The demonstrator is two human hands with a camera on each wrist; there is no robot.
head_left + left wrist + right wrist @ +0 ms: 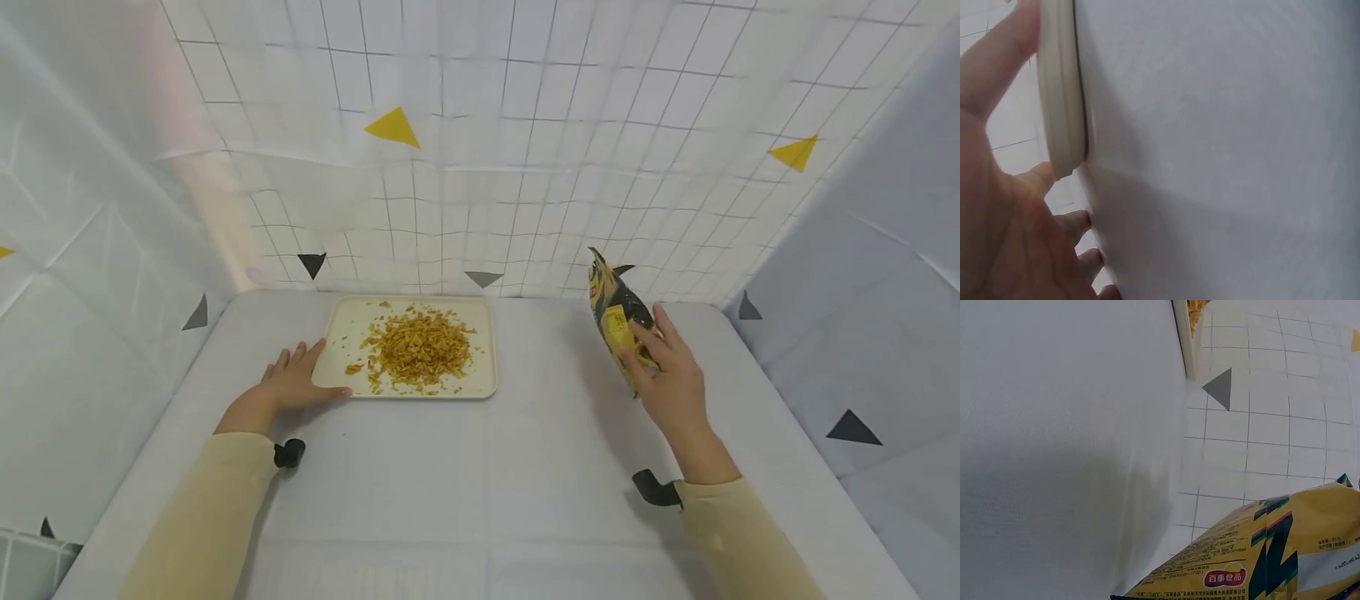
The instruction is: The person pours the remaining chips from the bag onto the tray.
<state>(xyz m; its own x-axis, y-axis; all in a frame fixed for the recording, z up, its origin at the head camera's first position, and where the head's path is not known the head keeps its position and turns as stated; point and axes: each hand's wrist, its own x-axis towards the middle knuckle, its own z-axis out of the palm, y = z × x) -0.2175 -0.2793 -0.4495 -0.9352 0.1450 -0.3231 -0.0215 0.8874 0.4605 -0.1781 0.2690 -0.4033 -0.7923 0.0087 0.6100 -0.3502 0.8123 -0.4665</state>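
Note:
A cream tray (483,383) lies on the white table with a heap of broken yellow chips (423,346) in its middle. At the tray's left near corner, my left hand (292,385) rests with fingers spread, thumb along the near edge. The left wrist view shows the tray's rim (1063,94) beside the thumb and fingertips. Over on the right, my right hand (671,383) holds a black and yellow snack bag (618,321), tilted above the table. Its printed yellow back (1210,562) fills the bottom of the right wrist view. Whether the bag holds anything cannot be seen.
The white tabletop (420,483) runs up to a white sheet wall (465,225) with a grid and triangles. White sheets (862,333) hang on both sides. A black wrist mount (656,489) sticks out from the right sleeve, another (290,452) from the left.

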